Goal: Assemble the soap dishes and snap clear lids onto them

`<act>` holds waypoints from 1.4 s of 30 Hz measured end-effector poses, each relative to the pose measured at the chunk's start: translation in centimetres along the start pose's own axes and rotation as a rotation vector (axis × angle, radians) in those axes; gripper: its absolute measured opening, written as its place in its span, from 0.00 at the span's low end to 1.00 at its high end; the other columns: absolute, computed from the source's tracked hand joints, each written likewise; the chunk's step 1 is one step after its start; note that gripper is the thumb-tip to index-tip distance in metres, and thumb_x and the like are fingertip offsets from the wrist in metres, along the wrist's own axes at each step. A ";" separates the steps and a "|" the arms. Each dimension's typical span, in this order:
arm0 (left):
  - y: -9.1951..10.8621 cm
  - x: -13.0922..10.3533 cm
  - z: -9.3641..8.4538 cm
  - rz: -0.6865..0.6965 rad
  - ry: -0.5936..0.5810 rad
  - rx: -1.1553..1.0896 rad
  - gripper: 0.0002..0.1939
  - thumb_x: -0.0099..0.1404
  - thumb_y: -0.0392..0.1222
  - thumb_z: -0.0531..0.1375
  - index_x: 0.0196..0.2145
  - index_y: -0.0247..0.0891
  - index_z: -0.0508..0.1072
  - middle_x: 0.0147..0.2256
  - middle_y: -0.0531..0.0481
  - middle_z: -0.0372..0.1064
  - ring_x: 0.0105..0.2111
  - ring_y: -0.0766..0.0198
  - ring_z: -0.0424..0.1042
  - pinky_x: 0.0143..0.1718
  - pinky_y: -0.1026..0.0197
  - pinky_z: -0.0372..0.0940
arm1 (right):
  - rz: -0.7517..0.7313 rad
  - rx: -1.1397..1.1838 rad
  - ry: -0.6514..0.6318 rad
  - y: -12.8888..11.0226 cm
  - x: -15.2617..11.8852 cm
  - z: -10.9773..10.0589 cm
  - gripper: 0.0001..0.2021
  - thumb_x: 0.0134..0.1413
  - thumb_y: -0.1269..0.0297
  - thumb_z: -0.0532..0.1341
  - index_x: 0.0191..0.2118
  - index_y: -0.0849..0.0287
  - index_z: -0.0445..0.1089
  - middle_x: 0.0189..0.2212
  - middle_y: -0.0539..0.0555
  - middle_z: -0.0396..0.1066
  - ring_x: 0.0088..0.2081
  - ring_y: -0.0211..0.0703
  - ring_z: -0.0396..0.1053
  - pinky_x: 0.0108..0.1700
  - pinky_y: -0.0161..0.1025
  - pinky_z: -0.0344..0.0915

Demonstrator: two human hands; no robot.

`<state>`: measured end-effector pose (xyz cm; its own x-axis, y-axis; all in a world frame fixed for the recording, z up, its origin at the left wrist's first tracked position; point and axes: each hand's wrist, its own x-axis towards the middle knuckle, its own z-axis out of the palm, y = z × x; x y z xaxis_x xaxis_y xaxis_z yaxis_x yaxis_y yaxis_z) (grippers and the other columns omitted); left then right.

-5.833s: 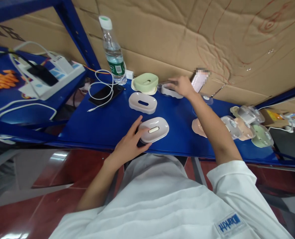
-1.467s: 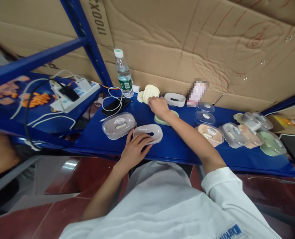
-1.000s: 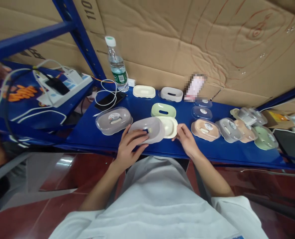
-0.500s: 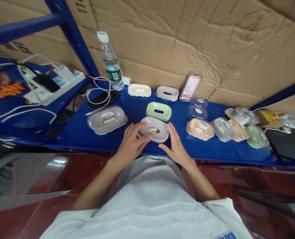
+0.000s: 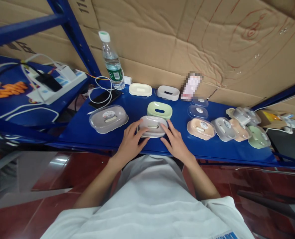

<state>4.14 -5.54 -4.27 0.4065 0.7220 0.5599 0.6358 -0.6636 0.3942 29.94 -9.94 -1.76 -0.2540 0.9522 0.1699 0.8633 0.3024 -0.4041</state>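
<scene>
A grey oval soap dish [image 5: 153, 131] lies on the blue table in front of me, with a pale strip [image 5: 153, 126] across its middle. My left hand [image 5: 131, 141] holds its left side, fingers at the rim and thumb at the near edge. At the opposite side my right hand [image 5: 175, 141] holds the rim between fingers and thumb. Just behind the dish sits a light green soap dish tray [image 5: 159, 114] with a slot. A lidded grey soap dish [image 5: 108, 119] stands to the left.
Along the back are a cream tray [image 5: 140, 89], a grey tray [image 5: 168, 92] and a water bottle [image 5: 112, 66]. Clear lids [image 5: 197, 112] and several lidded soap dishes [image 5: 201, 128] are on the right. A phone with a white cable [image 5: 104, 99] lies at back left.
The grey soap dish has turned slightly and sits more level. My left thumb has moved from over the dish to its near edge; my right fingers have come in over its right rim.
</scene>
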 end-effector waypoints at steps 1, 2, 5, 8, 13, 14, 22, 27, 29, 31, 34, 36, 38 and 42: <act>-0.1 0.0 0.1 -0.003 0.010 -0.004 0.16 0.76 0.45 0.62 0.59 0.45 0.74 0.67 0.36 0.65 0.66 0.43 0.67 0.65 0.40 0.65 | -0.014 -0.011 -0.016 0.0 0.3 -0.3 0.31 0.78 0.53 0.52 0.80 0.43 0.50 0.82 0.59 0.38 0.76 0.63 0.57 0.69 0.65 0.64; -0.1 0.0 0.1 -0.004 0.021 -0.004 0.16 0.76 0.45 0.63 0.59 0.45 0.74 0.65 0.36 0.66 0.64 0.44 0.68 0.64 0.41 0.66 | -0.028 -0.020 -0.027 -0.1 0.5 -0.5 0.29 0.78 0.54 0.52 0.79 0.44 0.54 0.81 0.60 0.39 0.74 0.63 0.59 0.69 0.64 0.65; -0.2 0.0 0.2 0.000 0.048 0.017 0.14 0.75 0.46 0.65 0.55 0.43 0.76 0.61 0.36 0.70 0.59 0.44 0.71 0.60 0.42 0.69 | -0.087 -0.015 -0.036 0.0 1.1 -0.7 0.26 0.79 0.57 0.50 0.76 0.47 0.61 0.80 0.60 0.45 0.74 0.60 0.60 0.70 0.62 0.64; -0.3 -0.1 0.2 -0.015 0.052 0.027 0.12 0.74 0.48 0.66 0.51 0.42 0.78 0.60 0.35 0.69 0.60 0.43 0.71 0.60 0.40 0.69 | -0.132 0.009 -0.016 0.1 1.1 -0.2 0.27 0.79 0.60 0.49 0.77 0.45 0.59 0.80 0.58 0.49 0.77 0.56 0.55 0.73 0.61 0.61; -0.4 -0.1 0.2 -0.019 -0.023 -0.029 0.09 0.75 0.46 0.64 0.49 0.40 0.76 0.69 0.34 0.61 0.71 0.41 0.64 0.66 0.39 0.68 | -0.174 0.000 -0.015 0.6 0.8 -0.1 0.30 0.77 0.67 0.47 0.78 0.44 0.56 0.79 0.56 0.52 0.77 0.51 0.55 0.73 0.59 0.61; -0.3 -0.1 0.3 -0.026 -0.028 -0.037 0.09 0.75 0.45 0.64 0.49 0.41 0.75 0.70 0.34 0.61 0.70 0.42 0.64 0.66 0.40 0.69 | -0.171 -0.012 -0.011 0.7 0.9 -0.5 0.30 0.76 0.68 0.47 0.79 0.44 0.55 0.78 0.56 0.53 0.77 0.51 0.56 0.73 0.59 0.62; -0.5 -0.1 0.6 -0.064 0.108 -0.024 0.10 0.71 0.40 0.66 0.48 0.39 0.72 0.69 0.32 0.60 0.71 0.39 0.63 0.68 0.35 0.65 | -0.157 -0.372 -0.075 1.6 9.5 -7.4 0.28 0.69 0.76 0.50 0.70 0.61 0.69 0.71 0.63 0.66 0.72 0.61 0.63 0.70 0.59 0.59; -0.3 -0.1 0.5 -0.051 0.116 0.000 0.08 0.73 0.38 0.63 0.48 0.38 0.72 0.67 0.31 0.62 0.70 0.39 0.63 0.68 0.36 0.65 | -0.062 -0.465 -0.106 2.8 17.0 -7.4 0.25 0.71 0.73 0.51 0.68 0.66 0.69 0.66 0.69 0.72 0.66 0.65 0.68 0.65 0.61 0.61; -0.3 -0.2 0.5 -0.063 0.105 0.005 0.07 0.74 0.38 0.62 0.49 0.38 0.72 0.67 0.31 0.63 0.71 0.39 0.62 0.69 0.35 0.64 | -0.019 -0.491 -0.115 3.2 18.4 -6.9 0.24 0.71 0.71 0.53 0.67 0.68 0.69 0.65 0.71 0.72 0.65 0.67 0.68 0.66 0.62 0.60; -0.3 -0.2 0.5 -0.077 0.090 0.010 0.07 0.75 0.38 0.60 0.50 0.38 0.72 0.67 0.33 0.64 0.72 0.39 0.61 0.69 0.34 0.64 | -0.040 -0.476 -0.101 3.4 18.7 -6.6 0.25 0.71 0.70 0.53 0.69 0.69 0.67 0.66 0.71 0.71 0.66 0.66 0.67 0.67 0.62 0.58; -0.2 -0.3 0.4 -0.089 0.073 0.008 0.08 0.76 0.38 0.59 0.50 0.39 0.73 0.65 0.36 0.67 0.72 0.40 0.61 0.70 0.34 0.63 | -0.097 -0.418 -0.048 3.5 17.7 -6.6 0.26 0.73 0.68 0.52 0.72 0.66 0.64 0.71 0.69 0.65 0.70 0.66 0.62 0.69 0.62 0.58; -0.2 -0.3 0.2 -0.096 0.048 -0.004 0.08 0.76 0.38 0.58 0.51 0.40 0.73 0.62 0.38 0.72 0.73 0.41 0.59 0.70 0.35 0.63 | -0.117 -0.396 -0.043 3.5 16.8 -6.7 0.27 0.74 0.65 0.53 0.73 0.65 0.64 0.75 0.69 0.58 0.72 0.67 0.59 0.70 0.63 0.58; 0.0 -0.2 0.0 -0.110 0.019 -0.016 0.09 0.77 0.37 0.57 0.52 0.40 0.74 0.58 0.41 0.76 0.74 0.42 0.58 0.71 0.36 0.63 | -0.138 -0.381 -0.070 3.6 15.9 -6.6 0.27 0.75 0.64 0.53 0.73 0.64 0.64 0.76 0.68 0.56 0.73 0.67 0.58 0.71 0.63 0.58; 0.2 -0.1 -0.3 -0.134 0.000 -0.015 0.10 0.76 0.37 0.57 0.52 0.40 0.74 0.56 0.43 0.79 0.74 0.42 0.58 0.70 0.37 0.64 | -0.177 -0.349 -0.116 3.8 14.7 -6.0 0.26 0.76 0.64 0.50 0.73 0.65 0.65 0.73 0.67 0.62 0.72 0.64 0.62 0.71 0.60 0.59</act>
<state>4.08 -5.83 -4.04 0.3186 0.8043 0.5016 0.6747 -0.5641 0.4759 32.12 4.94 4.56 -0.4422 0.8915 0.0987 0.8930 0.4479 -0.0449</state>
